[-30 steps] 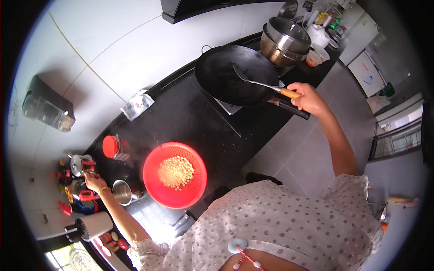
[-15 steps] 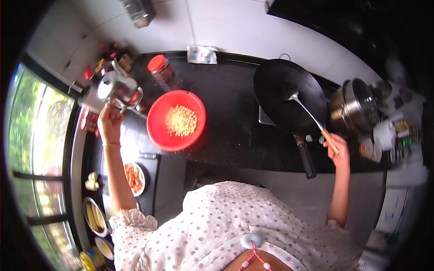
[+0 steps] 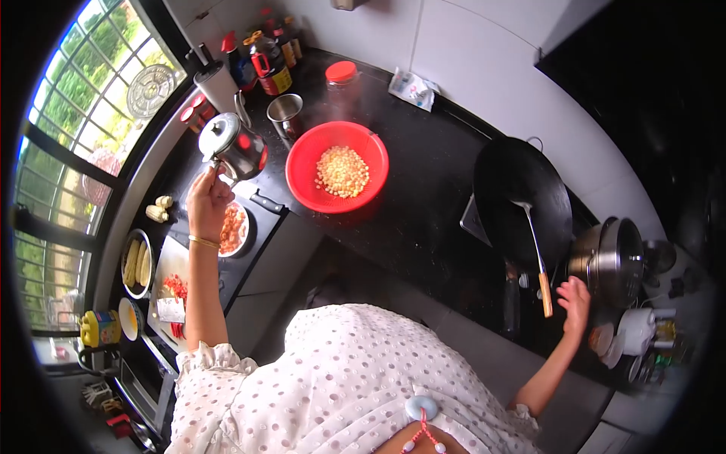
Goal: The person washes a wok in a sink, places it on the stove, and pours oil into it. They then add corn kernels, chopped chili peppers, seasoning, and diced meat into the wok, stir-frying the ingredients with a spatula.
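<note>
My left hand (image 3: 208, 203) is closed around the handle of a shiny steel oil pot (image 3: 243, 155) with a lid and a thin spout. Beyond it stands a steel cup (image 3: 285, 115), and to its right a red plastic colander (image 3: 302, 189) holds yellow corn kernels (image 3: 342, 171). My right hand (image 3: 575, 306) is open, fingers apart, beside the wooden handle of a spatula (image 3: 545, 293). The spatula's metal end rests in a black wok (image 3: 522, 178) on the cooktop; the wok looks otherwise bare inside.
Left of the colander lie a knife (image 3: 266, 201), a bowl of chopped pinkish food (image 3: 234, 228) and a cutting board (image 3: 162, 268) with red pieces. Bottles (image 3: 268, 64) and a red-lidded jar (image 3: 342, 82) stand behind. Steel pots (image 3: 612, 253) sit right of the wok.
My right hand has let go of the spatula, which stays in the wok. My left hand still holds the oil pot. The whole view has turned and shifted towards the left side of the counter.
</note>
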A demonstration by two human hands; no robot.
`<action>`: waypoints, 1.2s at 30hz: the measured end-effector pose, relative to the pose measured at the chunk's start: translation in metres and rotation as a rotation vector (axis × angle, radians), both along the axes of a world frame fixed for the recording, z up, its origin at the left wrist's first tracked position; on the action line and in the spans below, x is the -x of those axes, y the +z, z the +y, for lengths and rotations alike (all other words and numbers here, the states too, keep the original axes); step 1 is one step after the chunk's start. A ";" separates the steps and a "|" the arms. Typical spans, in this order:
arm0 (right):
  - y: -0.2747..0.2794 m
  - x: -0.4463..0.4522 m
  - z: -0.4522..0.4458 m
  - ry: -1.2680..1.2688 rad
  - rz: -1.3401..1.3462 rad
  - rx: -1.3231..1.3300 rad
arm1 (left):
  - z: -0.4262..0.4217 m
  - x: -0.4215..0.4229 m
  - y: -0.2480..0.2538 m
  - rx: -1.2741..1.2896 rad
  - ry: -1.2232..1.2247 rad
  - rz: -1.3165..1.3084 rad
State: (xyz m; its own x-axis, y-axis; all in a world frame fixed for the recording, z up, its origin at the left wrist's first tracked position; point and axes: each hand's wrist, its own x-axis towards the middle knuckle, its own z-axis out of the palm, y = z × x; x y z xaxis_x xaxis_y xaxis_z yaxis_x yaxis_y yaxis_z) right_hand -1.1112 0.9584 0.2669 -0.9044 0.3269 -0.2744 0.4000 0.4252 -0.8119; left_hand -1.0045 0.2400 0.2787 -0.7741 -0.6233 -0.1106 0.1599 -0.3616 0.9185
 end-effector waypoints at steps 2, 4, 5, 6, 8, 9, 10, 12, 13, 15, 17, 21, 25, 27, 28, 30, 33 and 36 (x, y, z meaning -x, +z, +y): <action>0.025 0.025 -0.006 0.086 0.156 -0.188 | -0.011 -0.003 -0.006 -0.019 0.031 -0.009; 0.057 0.063 -0.037 0.221 0.283 -0.155 | -0.023 -0.001 -0.011 0.000 0.054 -0.025; 0.079 0.077 -0.078 0.286 0.309 -0.164 | -0.028 0.002 -0.016 -0.027 0.077 -0.002; 0.100 0.090 -0.129 0.351 0.331 -0.170 | -0.037 0.003 -0.021 -0.036 0.073 0.001; 0.116 0.127 -0.218 0.603 0.341 -0.162 | -0.053 0.008 -0.029 -0.057 0.098 0.003; 0.113 0.150 -0.259 0.716 0.312 -0.090 | -0.060 0.012 -0.031 -0.058 0.097 -0.002; 0.102 0.174 -0.301 0.824 0.280 -0.016 | -0.067 0.016 -0.034 -0.064 0.125 -0.007; 0.068 0.223 -0.387 0.989 0.140 0.130 | -0.085 0.019 -0.047 -0.074 0.130 -0.005; 0.045 0.246 -0.428 0.982 0.014 0.185 | -0.091 0.022 -0.048 -0.079 0.132 0.000; -0.024 0.296 -0.496 0.961 -0.142 0.399 | -0.106 0.024 -0.055 -0.112 0.134 0.024; -0.092 0.332 -0.563 0.717 -0.276 0.450 | -0.116 0.027 -0.054 -0.119 0.157 -0.011; -0.172 0.384 -0.638 0.555 -0.298 0.579 | -0.137 0.025 -0.049 -0.115 0.158 -0.082; -0.180 0.396 -0.676 0.533 -0.304 0.584 | -0.155 0.024 -0.054 -0.081 0.140 -0.116; -0.180 0.404 -0.681 0.632 -0.285 0.602 | -0.158 0.023 -0.060 -0.037 0.091 -0.090; -0.181 0.407 -0.684 0.685 -0.270 0.624 | -0.158 0.025 -0.062 -0.046 0.073 -0.101; -0.171 0.401 -0.689 0.731 -0.256 0.659 | -0.156 0.032 -0.064 -0.089 0.073 -0.101; -0.168 0.392 -0.673 0.669 -0.203 0.443 | -0.146 0.037 -0.062 -0.100 0.018 -0.062; -0.154 0.364 -0.620 0.823 0.124 -0.195 | -0.130 0.033 -0.063 -0.111 -0.004 -0.045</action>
State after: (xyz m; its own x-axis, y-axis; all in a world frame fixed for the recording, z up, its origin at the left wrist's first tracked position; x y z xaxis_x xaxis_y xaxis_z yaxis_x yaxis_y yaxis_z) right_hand -1.4747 0.3380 0.1134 -0.8942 -0.4160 -0.1651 -0.1842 0.6784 -0.7112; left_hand -1.0372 0.1097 0.2155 -0.7690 -0.6024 -0.2139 0.1177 -0.4623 0.8789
